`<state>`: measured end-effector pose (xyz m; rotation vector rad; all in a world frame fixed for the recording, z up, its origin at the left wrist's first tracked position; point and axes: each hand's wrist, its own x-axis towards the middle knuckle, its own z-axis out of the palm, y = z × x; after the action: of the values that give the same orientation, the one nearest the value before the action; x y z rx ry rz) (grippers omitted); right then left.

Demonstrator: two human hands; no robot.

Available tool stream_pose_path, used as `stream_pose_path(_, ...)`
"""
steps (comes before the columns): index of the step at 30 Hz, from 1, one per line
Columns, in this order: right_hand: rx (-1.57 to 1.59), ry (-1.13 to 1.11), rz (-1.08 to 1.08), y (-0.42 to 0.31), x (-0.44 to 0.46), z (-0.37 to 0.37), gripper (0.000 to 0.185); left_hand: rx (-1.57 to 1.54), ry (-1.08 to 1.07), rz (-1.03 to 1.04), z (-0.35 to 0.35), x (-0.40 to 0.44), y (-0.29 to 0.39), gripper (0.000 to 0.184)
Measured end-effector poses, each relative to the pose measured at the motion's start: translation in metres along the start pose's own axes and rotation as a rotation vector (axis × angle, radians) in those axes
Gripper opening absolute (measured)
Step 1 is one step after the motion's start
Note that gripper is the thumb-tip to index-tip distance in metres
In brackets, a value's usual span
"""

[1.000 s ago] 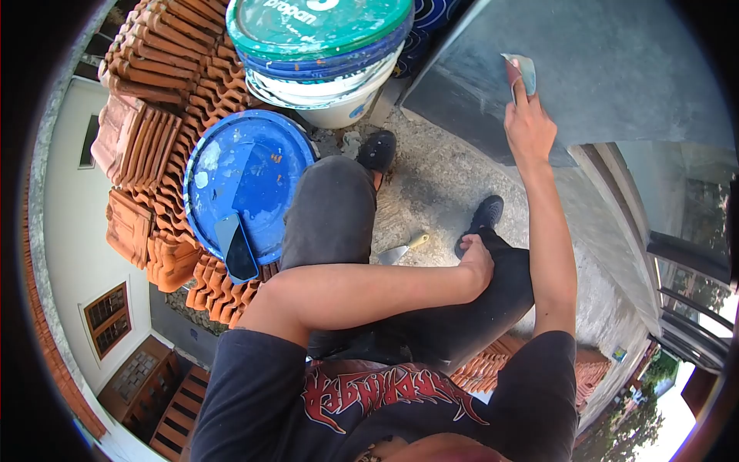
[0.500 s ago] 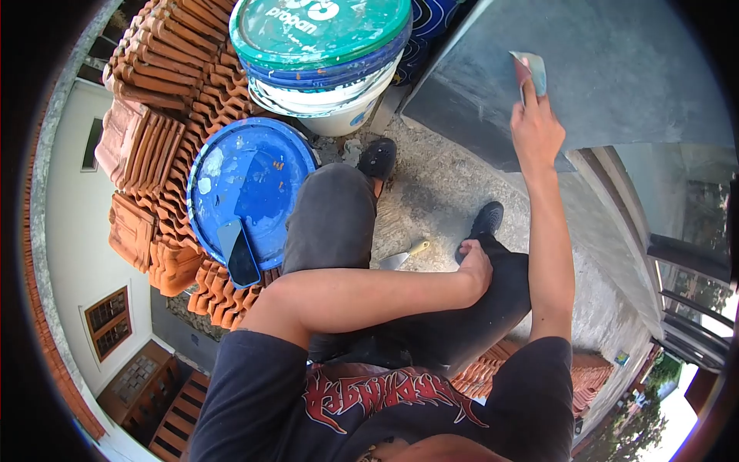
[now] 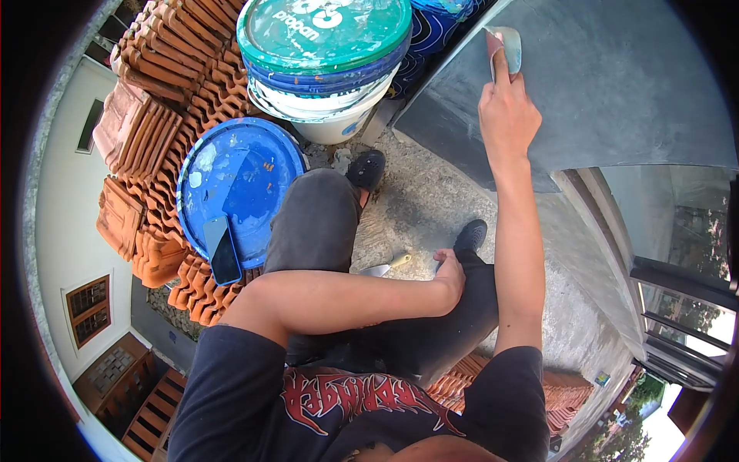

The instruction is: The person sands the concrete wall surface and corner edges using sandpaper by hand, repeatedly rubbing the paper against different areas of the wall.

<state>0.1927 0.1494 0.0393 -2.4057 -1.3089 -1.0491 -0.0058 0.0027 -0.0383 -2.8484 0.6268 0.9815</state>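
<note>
My right hand [image 3: 509,117] reaches forward, pressing a folded sheet of sandpaper [image 3: 506,52] against a smooth dark grey surface [image 3: 616,85]. The sheet looks reddish on one side and pale greenish on the other, with a finger stretched along it. My left hand [image 3: 450,281] rests over my right leg near the knee, loosely bent, with nothing visible in it. Some of its fingers are hidden. On the concrete floor near that hand lies a putty knife [image 3: 389,266] with a pale yellow handle.
A smartphone [image 3: 223,258] lies on a paint-stained blue lid [image 3: 242,181] at my left. Beyond it stand a white bucket [image 3: 331,127] and a green lid [image 3: 323,35]. Stacked clay roof tiles [image 3: 146,131] line the left side. A ledge [image 3: 600,223] runs along the right.
My right hand has slid the sandpaper up and left across the grey surface. My left hand stays on my leg. The whole view has shifted slightly.
</note>
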Motion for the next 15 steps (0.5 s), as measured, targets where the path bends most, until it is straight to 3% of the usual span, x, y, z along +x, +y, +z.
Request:
stream_pose_path(3, -0.042, -0.111, 0.029, 0.010, -0.017, -0.001, 0.074, -0.032, 0.009, -0.004, 0.002, 0.005, 0.003, 0.046)
stream_pose_path(9, 0.000, 0.048, -0.030, 0.002, -0.004, 0.008, 0.076, 0.012, 0.006, -0.036, 0.002, 0.007, 0.008, 0.046)
stream_pose_path(12, 0.043, 0.060, 0.010, -0.013, 0.008, -0.002, 0.067, 0.046, -0.004, -0.020, 0.006, 0.003, 0.002, 0.047)
stream_pose_path(15, 0.014, -0.015, 0.034, -0.005, -0.006, 0.004, 0.076, 0.014, 0.007, -0.053, 0.001, -0.006, -0.002, 0.046)
